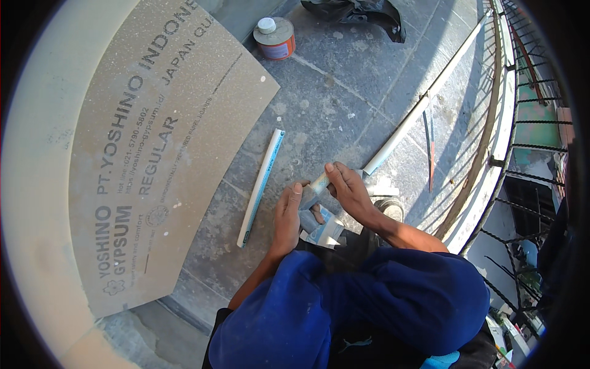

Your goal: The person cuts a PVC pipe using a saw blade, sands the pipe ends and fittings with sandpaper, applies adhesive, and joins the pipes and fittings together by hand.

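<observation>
In front of my knees, my left hand [287, 212] and my right hand [351, 189] hold a small pale tube-shaped piece [319, 183] between them. My right thumb and fingers pinch its upper end. The fingers of my left hand close around its lower, greyish end, partly hiding it. What kind of piece it is cannot be made out. Just below the hands is a blue-and-white printed packet [326, 229], beside my foot. A short white pipe [261, 187] with blue print lies on the floor left of my left hand.
A long white pipe [424, 104] runs toward the far right, with a thin dark-and-red strip [430, 147] beside it. A large gypsum board [166, 147] lies at left. A round can [275, 40] with a white cap and a black plastic bag [362, 13] stand farther off. A metal railing [507, 166] borders the right.
</observation>
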Demonstrator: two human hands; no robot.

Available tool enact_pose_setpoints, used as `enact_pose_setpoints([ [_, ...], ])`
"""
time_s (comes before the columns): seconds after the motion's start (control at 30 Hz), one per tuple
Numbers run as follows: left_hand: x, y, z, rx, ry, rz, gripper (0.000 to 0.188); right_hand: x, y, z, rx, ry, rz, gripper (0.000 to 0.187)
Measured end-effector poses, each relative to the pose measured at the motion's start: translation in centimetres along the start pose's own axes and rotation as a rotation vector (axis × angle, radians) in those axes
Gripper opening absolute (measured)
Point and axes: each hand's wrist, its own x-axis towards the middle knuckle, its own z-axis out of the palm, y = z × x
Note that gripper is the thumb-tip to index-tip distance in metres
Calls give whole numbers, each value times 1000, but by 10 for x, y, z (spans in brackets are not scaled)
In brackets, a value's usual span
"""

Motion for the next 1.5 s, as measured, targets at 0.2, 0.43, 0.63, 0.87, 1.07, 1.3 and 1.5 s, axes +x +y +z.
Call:
enact_pose_setpoints([
  [0.2, 7, 21, -10, -467, -104, -395, 45, -3, -1, -27, 58, -101, -204, 28],
  [0.43, 18, 12, -7, -657, -75, -656, 41, 2, -7, -29, -175, 65, -111, 24],
  [0.63, 21, 3, -18, -666, -177, -698, 47, 3, -7, -44, -260, 170, -31, 41],
  [0.87, 16, 21, 0, -43, -173, -462, 73, 0, -22, -50, -323, -509, -85, 50],
  [1.07, 23, 13, -7, -103, -55, -113, 81, -13, -15, -50, -459, -52, -86, 45],
  [1.3, 23, 15, 0, 461, -174, 456, 64, -23, -12, -30, 49, 112, 188, 40],
  [1.5, 24, 5, 1, 273, -26, 347, 42, -30, -18, -33, -29, 36, 188, 36],
])
